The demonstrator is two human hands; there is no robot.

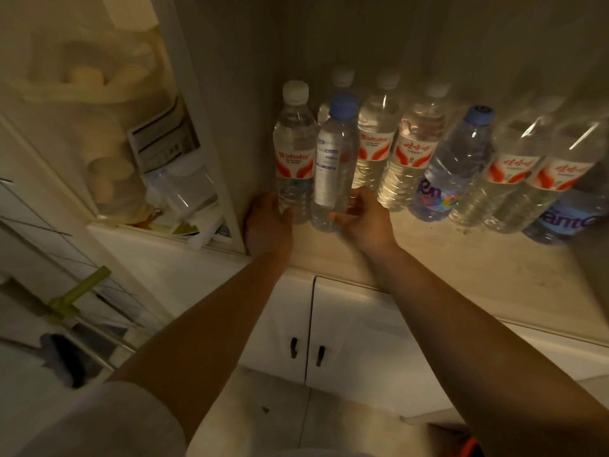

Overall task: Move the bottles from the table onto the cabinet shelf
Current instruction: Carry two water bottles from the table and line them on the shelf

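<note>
Several clear water bottles stand in rows on the cabinet shelf (428, 258). My left hand (268, 222) grips the base of a white-capped bottle with a red label (293, 150) at the left end. My right hand (362, 216) curls round the foot of a blue-capped bottle with a white label (334, 159) just beside it. Both bottles stand upright on the shelf. To the right stand more red-labelled bottles (412, 156) and a blue-capped bottle with a purple label (454, 169).
A glass cabinet door (158, 143) with cups and papers behind it flanks the shelf on the left. White lower doors with black handles (306, 352) sit under the shelf. A green-handled tool (79, 291) lies on a rack at lower left.
</note>
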